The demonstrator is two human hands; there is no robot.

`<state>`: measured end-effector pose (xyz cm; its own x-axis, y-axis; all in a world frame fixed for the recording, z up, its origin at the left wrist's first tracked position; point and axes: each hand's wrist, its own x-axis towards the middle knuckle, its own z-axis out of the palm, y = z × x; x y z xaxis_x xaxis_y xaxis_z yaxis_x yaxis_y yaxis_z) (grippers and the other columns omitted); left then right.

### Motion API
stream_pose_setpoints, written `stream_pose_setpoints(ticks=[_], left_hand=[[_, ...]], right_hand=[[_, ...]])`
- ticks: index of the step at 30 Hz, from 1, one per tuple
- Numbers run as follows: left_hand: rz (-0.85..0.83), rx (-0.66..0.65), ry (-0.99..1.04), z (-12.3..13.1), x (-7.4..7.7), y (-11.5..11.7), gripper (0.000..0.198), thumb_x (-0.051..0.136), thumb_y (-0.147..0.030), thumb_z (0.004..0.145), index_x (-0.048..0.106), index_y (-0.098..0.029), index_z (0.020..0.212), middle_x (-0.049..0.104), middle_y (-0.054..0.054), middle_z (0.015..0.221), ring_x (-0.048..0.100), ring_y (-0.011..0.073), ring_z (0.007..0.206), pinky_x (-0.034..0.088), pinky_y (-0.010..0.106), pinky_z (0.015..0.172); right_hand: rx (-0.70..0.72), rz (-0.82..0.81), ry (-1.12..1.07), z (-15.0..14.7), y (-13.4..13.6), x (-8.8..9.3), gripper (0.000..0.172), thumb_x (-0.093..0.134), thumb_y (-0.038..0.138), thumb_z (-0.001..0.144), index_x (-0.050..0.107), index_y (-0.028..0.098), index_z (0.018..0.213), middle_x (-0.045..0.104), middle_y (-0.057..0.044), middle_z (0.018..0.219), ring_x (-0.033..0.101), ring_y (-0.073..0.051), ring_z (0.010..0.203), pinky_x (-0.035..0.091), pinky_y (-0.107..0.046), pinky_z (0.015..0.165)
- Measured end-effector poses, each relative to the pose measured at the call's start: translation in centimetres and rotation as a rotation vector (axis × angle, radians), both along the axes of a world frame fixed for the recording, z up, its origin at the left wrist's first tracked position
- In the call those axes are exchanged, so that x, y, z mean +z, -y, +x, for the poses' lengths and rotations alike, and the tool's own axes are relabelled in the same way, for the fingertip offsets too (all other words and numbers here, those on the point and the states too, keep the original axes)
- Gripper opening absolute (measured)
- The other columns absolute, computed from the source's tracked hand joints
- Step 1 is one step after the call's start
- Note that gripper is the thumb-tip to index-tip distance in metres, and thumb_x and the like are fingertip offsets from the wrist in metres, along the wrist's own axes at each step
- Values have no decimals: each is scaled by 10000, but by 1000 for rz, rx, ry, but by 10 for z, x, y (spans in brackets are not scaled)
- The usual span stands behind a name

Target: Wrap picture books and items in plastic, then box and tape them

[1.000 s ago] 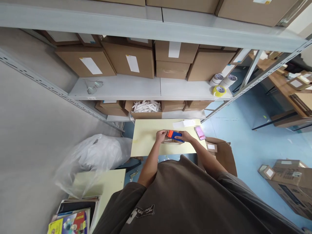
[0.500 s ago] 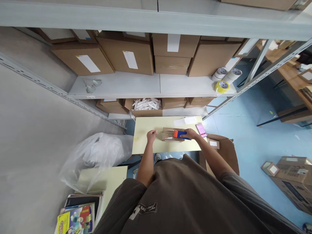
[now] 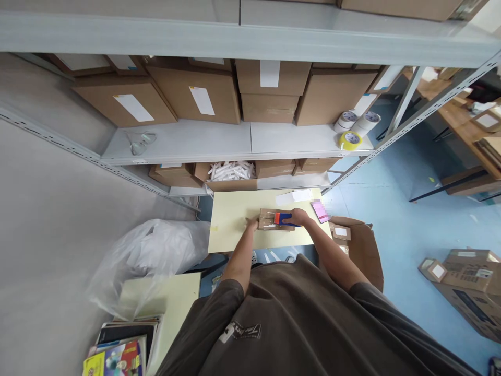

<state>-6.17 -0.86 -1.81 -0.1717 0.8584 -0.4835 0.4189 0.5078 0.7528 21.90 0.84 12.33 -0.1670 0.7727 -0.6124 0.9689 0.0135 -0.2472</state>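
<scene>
Pale table (image 3: 227,209): right hand (image 3: 298,216) grips blue dispenser (image 3: 286,220); left hand (image 3: 252,224), openness unclear, at box's (image 3: 266,214) end.

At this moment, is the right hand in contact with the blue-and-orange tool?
Touching. The head view shows the right hand gripping the blue-and-orange tool by its blue part, with the orange end uncovered.

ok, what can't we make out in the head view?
Head view:
Left hand: contact with the carton, too small and blurred.
Tape dispenser: grip, hidden by the right hand.
Phone: screen text, too small, pixelated.
Topmost box: cut off by the top edge.
</scene>
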Motion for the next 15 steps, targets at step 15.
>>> stream_pose_setpoints(ticks=[15], left_hand=[[-31,-69,-102,63,27,16,421,489,-446,1091,616,-174,1387,766,184,1289,745,325,1167,544,386,949]], right_hand=[[-5,-7,-96,17,-6,9,549,752,679,862,844,205,1123,835,-133,978,776,-278,891,496,-286,690]])
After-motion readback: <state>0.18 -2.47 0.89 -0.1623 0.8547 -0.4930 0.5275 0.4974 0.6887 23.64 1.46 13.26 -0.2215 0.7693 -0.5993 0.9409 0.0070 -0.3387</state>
